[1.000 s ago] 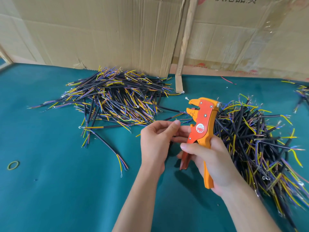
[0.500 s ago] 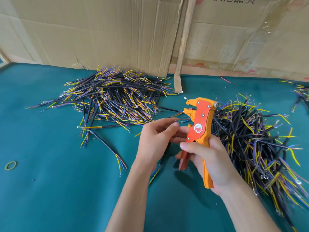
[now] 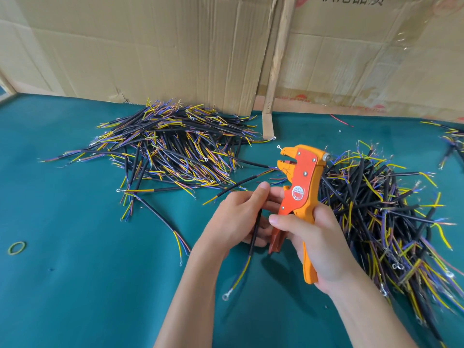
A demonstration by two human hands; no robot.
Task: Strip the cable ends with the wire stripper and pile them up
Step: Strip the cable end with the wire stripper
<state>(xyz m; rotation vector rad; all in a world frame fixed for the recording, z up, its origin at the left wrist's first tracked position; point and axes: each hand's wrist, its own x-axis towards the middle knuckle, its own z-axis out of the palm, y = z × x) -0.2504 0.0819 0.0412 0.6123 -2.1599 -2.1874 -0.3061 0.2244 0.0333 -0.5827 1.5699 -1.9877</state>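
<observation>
My right hand (image 3: 316, 239) grips the handles of an orange wire stripper (image 3: 300, 187), held upright with its jaws pointing left. My left hand (image 3: 238, 217) pinches a black cable (image 3: 253, 243) just left of the tool. The cable hangs down out of the hand, and its yellow and blue wires end in a ring terminal near the table. A big pile of black cables (image 3: 173, 149) with coloured ends lies at the back left. Another pile of cables (image 3: 386, 209) lies to the right, behind my right hand.
The table has a green cloth top (image 3: 75, 285). Cardboard sheets (image 3: 163, 51) and a wooden strip (image 3: 277, 61) stand along the back. A yellow rubber band (image 3: 16, 247) lies at the left edge. A few more cables (image 3: 452, 139) lie at the far right.
The cable in my left hand has slid down, so its lower wired end with the ring terminal now hangs below the hand. The stripper has stayed in about the same place.
</observation>
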